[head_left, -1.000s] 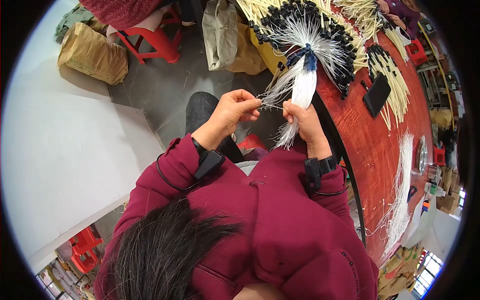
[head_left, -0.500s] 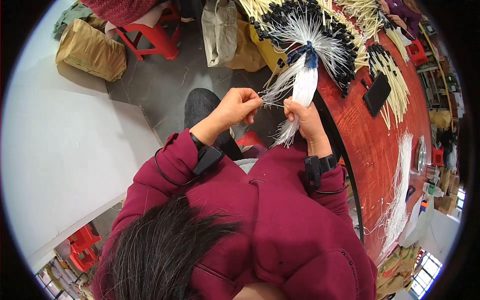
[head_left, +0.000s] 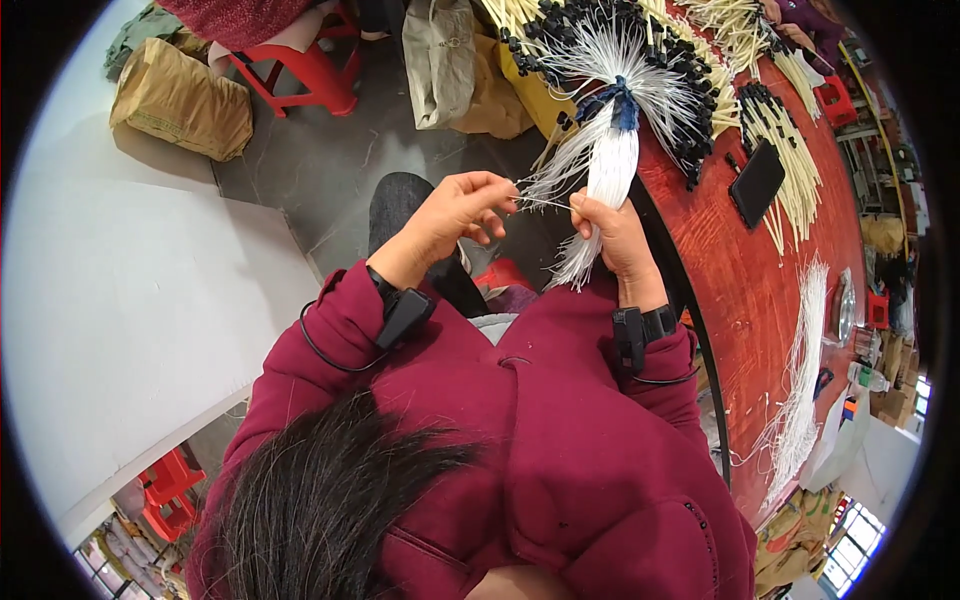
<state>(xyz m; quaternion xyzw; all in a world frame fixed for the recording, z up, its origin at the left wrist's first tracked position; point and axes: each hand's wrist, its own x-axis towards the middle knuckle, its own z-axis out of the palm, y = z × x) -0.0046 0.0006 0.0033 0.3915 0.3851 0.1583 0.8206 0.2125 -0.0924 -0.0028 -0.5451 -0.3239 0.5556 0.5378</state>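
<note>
A thick bundle of white cords (head_left: pixel 612 168) hangs over the table's edge, bound near its top with a dark blue cloth tie (head_left: pixel 622 104). Above the tie, the cord ends fan out over pale sticks with black tips (head_left: pixel 690 125). My right hand (head_left: pixel 622 240) is closed around the lower part of the bundle, thumb on top. To its left, my left hand (head_left: pixel 455 215) pinches a thin white strand between thumb and forefinger. That strand stretches across to my right hand, beside loose cords splaying from the bundle.
On the red table (head_left: pixel 720 290) lie a black phone (head_left: pixel 757 184), more pale sticks (head_left: pixel 795 165) and a second length of white cords (head_left: pixel 800 390). A red stool (head_left: pixel 310 75), a paper sack (head_left: pixel 180 100) and a pale bag (head_left: pixel 438 65) stand on the floor. Another person's hand (head_left: pixel 797 36) shows at the far right.
My left hand has shifted slightly left, its other fingers loosening. My right hand and the bundle have barely moved.
</note>
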